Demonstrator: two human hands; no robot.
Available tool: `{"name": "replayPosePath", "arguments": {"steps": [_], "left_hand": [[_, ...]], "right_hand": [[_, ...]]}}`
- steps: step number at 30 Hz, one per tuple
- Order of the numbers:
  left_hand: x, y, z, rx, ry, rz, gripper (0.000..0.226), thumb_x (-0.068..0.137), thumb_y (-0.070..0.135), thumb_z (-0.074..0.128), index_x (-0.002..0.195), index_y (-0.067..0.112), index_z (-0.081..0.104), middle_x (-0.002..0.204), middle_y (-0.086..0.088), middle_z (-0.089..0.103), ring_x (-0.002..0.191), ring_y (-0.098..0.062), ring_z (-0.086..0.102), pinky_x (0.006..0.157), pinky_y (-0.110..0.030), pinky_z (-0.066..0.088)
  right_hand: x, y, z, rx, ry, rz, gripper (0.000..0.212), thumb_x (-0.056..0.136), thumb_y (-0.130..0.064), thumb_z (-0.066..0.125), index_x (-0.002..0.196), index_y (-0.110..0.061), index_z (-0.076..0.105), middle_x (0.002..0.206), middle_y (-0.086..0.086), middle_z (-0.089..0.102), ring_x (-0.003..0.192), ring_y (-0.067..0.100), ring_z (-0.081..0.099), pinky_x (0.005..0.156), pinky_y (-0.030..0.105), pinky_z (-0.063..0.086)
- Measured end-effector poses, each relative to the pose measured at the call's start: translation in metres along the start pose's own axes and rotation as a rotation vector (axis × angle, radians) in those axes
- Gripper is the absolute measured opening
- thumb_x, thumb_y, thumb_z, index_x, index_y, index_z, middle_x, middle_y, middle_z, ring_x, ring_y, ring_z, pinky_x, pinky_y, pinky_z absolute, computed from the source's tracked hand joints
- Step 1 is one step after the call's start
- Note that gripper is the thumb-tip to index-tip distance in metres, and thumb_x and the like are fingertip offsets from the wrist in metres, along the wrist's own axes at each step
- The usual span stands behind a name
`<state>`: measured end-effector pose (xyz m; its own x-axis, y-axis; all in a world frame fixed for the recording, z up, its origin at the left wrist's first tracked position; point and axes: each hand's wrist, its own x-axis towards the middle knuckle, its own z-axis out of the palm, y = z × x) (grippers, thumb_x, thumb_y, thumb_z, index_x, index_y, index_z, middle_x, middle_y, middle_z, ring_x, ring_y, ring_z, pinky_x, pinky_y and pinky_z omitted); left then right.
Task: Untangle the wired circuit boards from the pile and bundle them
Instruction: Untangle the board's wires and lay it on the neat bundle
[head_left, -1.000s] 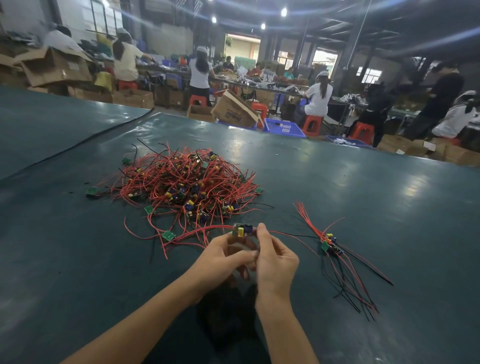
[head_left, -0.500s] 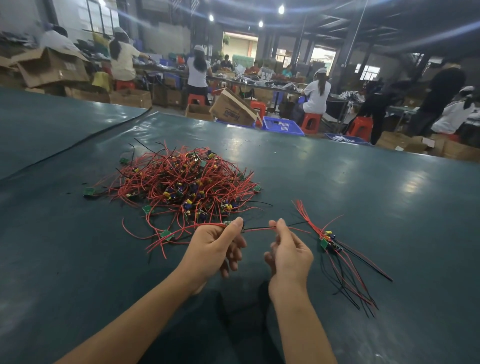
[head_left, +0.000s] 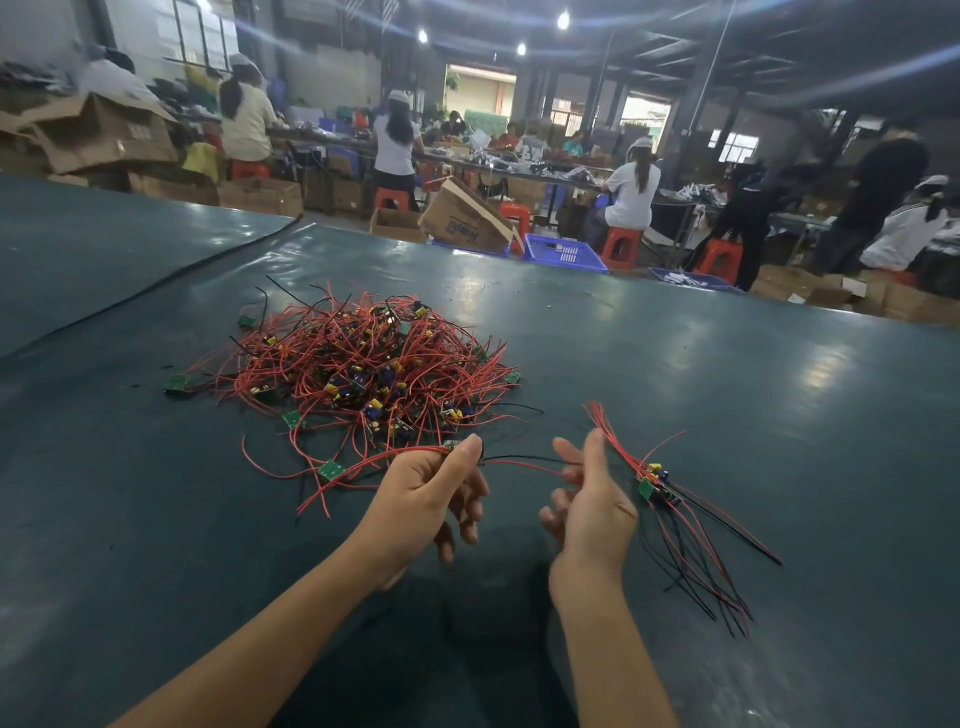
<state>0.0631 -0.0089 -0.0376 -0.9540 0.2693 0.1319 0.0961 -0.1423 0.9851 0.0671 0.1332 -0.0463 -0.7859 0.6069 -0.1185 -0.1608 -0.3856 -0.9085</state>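
Head view: left hand (head_left: 421, 499) pinches a small green red-wired circuit board (head_left: 453, 445), right hand (head_left: 589, 504) pinches its leads (head_left: 524, 461); small sorted bundle (head_left: 654, 480) at three o'clock, large red-wire pile (head_left: 363, 364) at eleven not yet sorted.

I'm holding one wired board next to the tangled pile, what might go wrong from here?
The red wires trailing from the board that your left hand pinches run along the edge of the pile; they may snag and drag the loose green board along.
The leads stretched toward your right hand look thin; a hard tug could strain where they join the board.
The sorted bundle lies just beside that hand; a sweep could scatter it.
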Motion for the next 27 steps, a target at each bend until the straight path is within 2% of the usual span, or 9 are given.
{"name": "replayPosePath", "arguments": {"steps": [3,6,8,11,14,17,19,24,27], "left_hand": [[0.001,-0.001,0.000,0.011,-0.007,0.003,0.047,0.078,0.056,0.056,0.056,0.016,0.066,0.054,-0.006,0.061,0.043,-0.017,0.058,0.034,-0.021,0.040],[0.002,-0.001,-0.002,0.057,-0.022,-0.003,0.047,0.076,0.057,0.056,0.053,0.019,0.068,0.054,-0.003,0.064,0.047,-0.013,0.062,0.043,-0.021,0.047],[0.002,-0.001,-0.004,0.062,-0.043,-0.022,0.049,0.078,0.057,0.055,0.056,0.015,0.069,0.054,-0.006,0.063,0.044,-0.016,0.060,0.036,-0.021,0.043],[0.002,0.001,-0.008,0.064,-0.049,-0.033,0.050,0.077,0.059,0.055,0.054,0.016,0.065,0.051,-0.007,0.059,0.039,-0.018,0.055,0.032,-0.017,0.036],[0.004,0.004,-0.010,0.064,-0.056,-0.012,0.049,0.077,0.058,0.056,0.051,0.018,0.062,0.049,-0.006,0.057,0.037,-0.017,0.053,0.033,-0.017,0.035],[0.005,0.003,-0.013,0.070,-0.067,-0.003,0.048,0.079,0.055,0.055,0.050,0.017,0.059,0.048,-0.006,0.056,0.036,-0.017,0.052,0.033,-0.017,0.035],[0.005,0.000,-0.012,0.054,-0.099,0.003,0.050,0.080,0.056,0.055,0.050,0.017,0.059,0.050,-0.006,0.057,0.039,-0.018,0.054,0.032,-0.017,0.035],[0.007,-0.004,-0.011,0.004,-0.148,-0.011,0.051,0.078,0.064,0.054,0.052,0.022,0.059,0.056,-0.004,0.060,0.045,-0.017,0.058,0.033,-0.018,0.036],[0.007,-0.007,-0.010,0.021,-0.197,0.003,0.052,0.084,0.062,0.050,0.057,0.021,0.068,0.056,0.002,0.062,0.049,-0.010,0.058,0.041,-0.022,0.042]], "right_hand": [[-0.021,0.012,0.013,-0.204,-0.243,-0.105,0.058,0.082,-0.061,0.058,0.068,-0.007,0.074,0.049,-0.002,0.038,0.044,0.010,0.035,0.043,0.018,0.035],[-0.033,0.021,0.021,-0.297,-0.367,-0.205,0.067,0.085,-0.055,0.052,0.054,0.005,0.052,0.051,0.007,0.042,0.051,0.020,0.039,0.049,0.028,0.036],[-0.031,0.020,0.020,-0.313,-0.336,-0.222,0.065,0.093,-0.048,0.048,0.054,0.002,0.058,0.048,0.006,0.041,0.047,0.020,0.039,0.048,0.029,0.036],[-0.020,0.013,0.013,-0.288,-0.249,-0.212,0.052,0.102,-0.039,0.044,0.068,-0.017,0.077,0.046,-0.004,0.030,0.041,0.010,0.028,0.043,0.024,0.026],[-0.005,0.001,0.003,-0.171,-0.114,-0.170,0.053,0.104,-0.035,0.044,0.066,-0.014,0.074,0.048,-0.012,0.042,0.039,0.004,0.029,0.041,0.021,0.026],[0.007,-0.006,-0.007,-0.057,0.019,-0.127,0.052,0.104,-0.036,0.044,0.069,-0.016,0.075,0.052,-0.009,0.039,0.039,0.004,0.029,0.038,0.019,0.028],[0.006,-0.005,-0.009,-0.030,0.017,-0.133,0.054,0.104,-0.040,0.042,0.071,-0.014,0.075,0.054,-0.007,0.039,0.039,0.004,0.029,0.038,0.019,0.028],[-0.016,0.013,0.007,-0.219,-0.262,-0.240,0.060,0.088,-0.073,0.045,0.066,-0.020,0.061,0.053,-0.009,0.038,0.048,0.010,0.035,0.046,0.025,0.032],[-0.031,0.027,0.017,-0.343,-0.513,-0.324,0.057,0.085,-0.070,0.046,0.067,-0.018,0.056,0.057,0.000,0.050,0.057,0.013,0.048,0.053,0.033,0.042]]}}
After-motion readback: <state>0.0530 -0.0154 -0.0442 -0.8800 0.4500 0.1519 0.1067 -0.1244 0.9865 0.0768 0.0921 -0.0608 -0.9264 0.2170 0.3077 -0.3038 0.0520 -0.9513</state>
